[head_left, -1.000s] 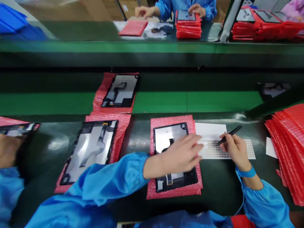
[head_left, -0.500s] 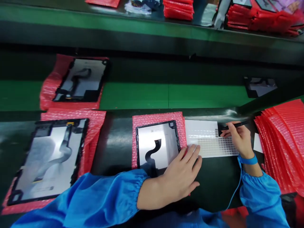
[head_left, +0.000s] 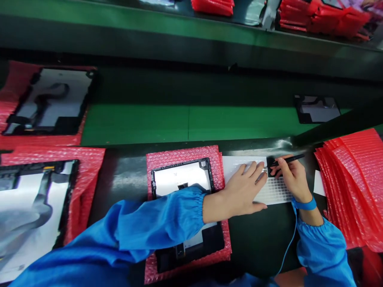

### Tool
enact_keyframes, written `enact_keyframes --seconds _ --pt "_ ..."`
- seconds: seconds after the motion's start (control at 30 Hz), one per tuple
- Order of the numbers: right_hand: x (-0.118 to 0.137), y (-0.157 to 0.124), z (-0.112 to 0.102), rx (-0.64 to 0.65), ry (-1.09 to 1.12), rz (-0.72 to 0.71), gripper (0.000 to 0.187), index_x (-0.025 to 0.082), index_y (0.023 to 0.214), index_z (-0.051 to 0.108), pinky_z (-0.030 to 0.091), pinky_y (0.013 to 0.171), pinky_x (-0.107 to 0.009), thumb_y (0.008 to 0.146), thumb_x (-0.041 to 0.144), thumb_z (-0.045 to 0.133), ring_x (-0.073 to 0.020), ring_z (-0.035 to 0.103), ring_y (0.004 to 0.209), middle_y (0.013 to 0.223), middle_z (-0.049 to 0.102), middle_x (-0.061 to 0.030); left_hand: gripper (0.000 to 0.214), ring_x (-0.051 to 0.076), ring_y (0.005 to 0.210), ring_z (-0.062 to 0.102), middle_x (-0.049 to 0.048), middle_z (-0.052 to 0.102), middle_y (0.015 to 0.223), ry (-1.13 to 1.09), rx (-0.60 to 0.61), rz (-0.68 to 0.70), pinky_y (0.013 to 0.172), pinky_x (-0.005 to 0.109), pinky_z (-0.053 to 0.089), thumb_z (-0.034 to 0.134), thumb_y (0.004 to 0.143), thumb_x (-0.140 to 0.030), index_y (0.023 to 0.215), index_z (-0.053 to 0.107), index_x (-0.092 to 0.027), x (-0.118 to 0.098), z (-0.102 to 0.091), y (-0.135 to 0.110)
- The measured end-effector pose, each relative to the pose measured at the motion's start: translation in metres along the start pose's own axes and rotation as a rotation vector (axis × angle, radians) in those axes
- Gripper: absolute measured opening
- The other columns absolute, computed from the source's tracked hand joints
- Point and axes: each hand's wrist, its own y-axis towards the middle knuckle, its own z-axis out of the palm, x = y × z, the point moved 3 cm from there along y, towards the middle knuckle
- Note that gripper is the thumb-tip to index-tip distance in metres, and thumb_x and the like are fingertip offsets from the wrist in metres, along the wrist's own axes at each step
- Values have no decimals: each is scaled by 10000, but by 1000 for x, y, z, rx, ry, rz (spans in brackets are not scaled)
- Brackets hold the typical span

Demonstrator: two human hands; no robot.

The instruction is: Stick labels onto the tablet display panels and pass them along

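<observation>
My left hand point(head_left: 243, 191) lies palm down on the white sheet of small grid labels point(head_left: 278, 191), its fingers stretched and apart. In my right hand point(head_left: 293, 175) is a slim black pen-like tool point(head_left: 295, 158), pinched between thumb and fingers. Its front end is by the sheet's upper right part, at the edge of a dark notch; the very tip is too small to make out. Under my left forearm a tablet screen panel point(head_left: 182, 167) rests, silver back up, on a red bubble-wrap bag point(head_left: 179, 155). My sleeve hides its middle.
Another screen panel point(head_left: 26, 215) lies at the left on red bubble wrap, and one more point(head_left: 62, 99) behind it. A small panel point(head_left: 319, 109) sits back right. Red bubble bags point(head_left: 353, 187) are piled at the right. A shelf edge point(head_left: 149, 24) crosses above. A blue wrist-strap cord point(head_left: 289, 247) hangs down.
My left hand has moved right from the screen panel's edge onto the label sheet, and its forearm now crosses the panel. My right hand still holds the black tool. The view has shifted right.
</observation>
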Motion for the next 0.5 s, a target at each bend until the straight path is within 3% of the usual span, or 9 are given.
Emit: enact_keyframes --seconds 0.5 --pt "2 9 1 -37 112 77 513 207 941 670 602 474 -254 919 708 778 -167 716 506 684 755 -24 934 435 1493 455 263 424 1703 -59 19 -13 1143 516 405 689 908 -766 1523 559 -75 3 -5 4"
